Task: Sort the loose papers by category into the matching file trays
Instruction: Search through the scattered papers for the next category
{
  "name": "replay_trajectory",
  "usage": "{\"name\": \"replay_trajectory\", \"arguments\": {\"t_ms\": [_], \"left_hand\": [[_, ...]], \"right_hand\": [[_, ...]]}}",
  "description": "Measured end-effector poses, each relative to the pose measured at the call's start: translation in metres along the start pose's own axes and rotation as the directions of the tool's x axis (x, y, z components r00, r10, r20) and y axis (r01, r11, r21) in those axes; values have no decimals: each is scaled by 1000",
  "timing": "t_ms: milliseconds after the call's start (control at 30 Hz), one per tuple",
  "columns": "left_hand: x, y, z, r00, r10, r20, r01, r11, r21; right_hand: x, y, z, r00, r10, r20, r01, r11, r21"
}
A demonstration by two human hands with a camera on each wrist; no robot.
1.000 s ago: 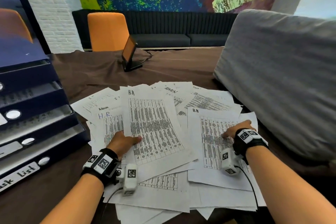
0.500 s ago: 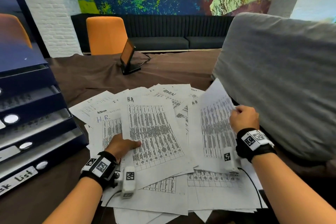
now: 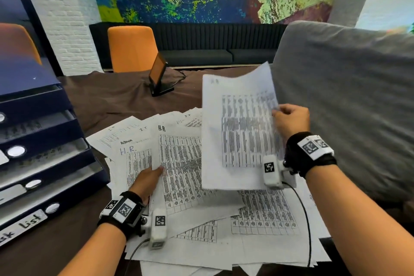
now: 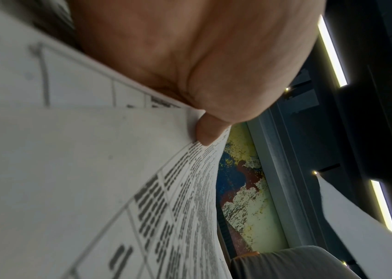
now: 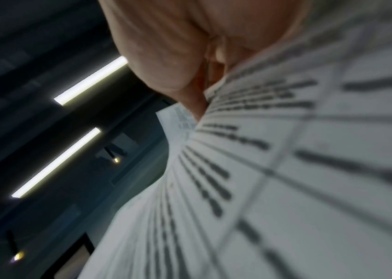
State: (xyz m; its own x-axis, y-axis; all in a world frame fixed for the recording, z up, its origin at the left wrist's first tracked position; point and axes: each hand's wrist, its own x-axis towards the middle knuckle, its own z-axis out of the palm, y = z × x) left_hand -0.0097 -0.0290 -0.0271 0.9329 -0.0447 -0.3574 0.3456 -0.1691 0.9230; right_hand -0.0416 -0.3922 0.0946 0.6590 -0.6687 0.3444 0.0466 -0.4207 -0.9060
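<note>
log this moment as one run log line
step: pick sheet | right hand: holds lifted sheet | left hand: grips H.R sheet on pile | trays: not reached

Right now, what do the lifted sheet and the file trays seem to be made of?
Lifted sheet: thin matte office paper; it bows where the right hand pinches its edge.
File trays: probably dark blue plastic or coated board, smooth with a slight sheen; cannot tell which.

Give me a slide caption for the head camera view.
Right hand lifts one printed sheet off the paper pile; left hand grips another.
</note>
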Motion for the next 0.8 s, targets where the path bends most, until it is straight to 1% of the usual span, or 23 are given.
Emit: {"name": "replay_trajectory", "arguments": {"t_ms": [33,100,167,233,267,300,367,433,467,533,600,667,733,800], "left_hand": [[4,-2,-1,1000,3,-7,-3,1000,1],[11,-7,-3,1000,2,-30,-1,1000,10],[34,-22,-8,1000,-13,-29,11,999,-42],[55,-37,-12,997,-61,-52,55,992,-109],[50,-35,-11,997,-70,-25,67,991,-112],[32,-23,-8,997,-72,6,72,994,-88],[2,-2,-1,1000,-18,2,18,999,-28],[-7,1,3,1000,20,-9,-21,999,-30],[-6,1,2,998,47,-43,-47,999,-9],[-9,12,-5,981,129,-146,-123,991,50],[-4,25,-24,941,214,-263,-211,977,40],[2,39,-49,885,249,-394,-280,960,-20],[8,47,-72,832,226,-507,-318,943,-100],[11,47,-88,812,164,-560,-332,919,-212]], "right_hand": [[-7,9,9,997,31,74,-31,1000,-1],[-24,28,27,980,91,178,-78,994,-77],[-43,43,46,960,141,242,-105,982,-156],[-62,52,65,942,177,285,-131,976,-173],[-69,54,73,934,183,306,-127,973,-193],[-76,55,81,922,191,337,-121,968,-219],[-87,56,97,881,227,415,-149,966,-212],[-95,51,109,836,258,485,-193,964,-181],[-96,50,113,828,266,494,-207,963,-173],[-91,47,115,848,277,451,-217,959,-181],[-81,44,108,888,290,357,-233,953,-195],[-70,45,97,902,312,300,-257,943,-210],[-62,49,86,895,338,292,-259,926,-276],[-57,52,79,879,366,307,-252,901,-352]]}}
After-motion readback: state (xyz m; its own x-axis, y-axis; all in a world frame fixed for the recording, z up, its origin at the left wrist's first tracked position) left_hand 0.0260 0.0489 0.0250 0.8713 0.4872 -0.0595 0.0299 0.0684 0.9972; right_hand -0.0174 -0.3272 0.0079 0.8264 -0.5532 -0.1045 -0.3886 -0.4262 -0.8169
